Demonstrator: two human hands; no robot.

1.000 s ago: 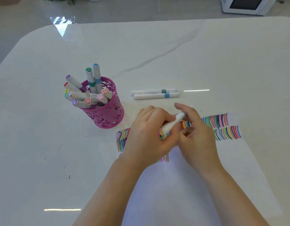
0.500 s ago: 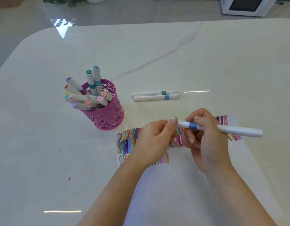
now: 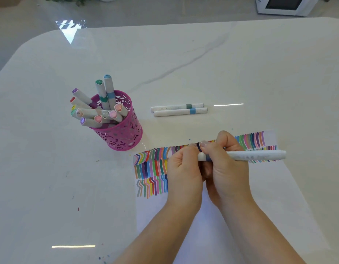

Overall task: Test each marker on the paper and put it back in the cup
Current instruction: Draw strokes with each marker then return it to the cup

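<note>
A white marker (image 3: 256, 155) with a blue band lies level above the paper (image 3: 269, 197), pointing right. My right hand (image 3: 225, 168) grips it around the band. My left hand (image 3: 184, 168) is closed on the marker's left end, which is hidden under its fingers; whether it holds a cap I cannot tell. The paper carries rows of coloured strokes. A pink perforated cup (image 3: 123, 130) with several markers stands to the left of the paper. Two more white markers (image 3: 179, 109) lie side by side on the table beyond the paper.
The white glossy table (image 3: 184, 60) stretches far beyond the cup. A white appliance (image 3: 283, 5) sits on the floor at the top right, and a plant pot is at the top left. Small ink specks dot the table at the lower left.
The marker swung from steeply tilted between my hands to level and pointing right. My hands then drew closer together around its left end.
</note>
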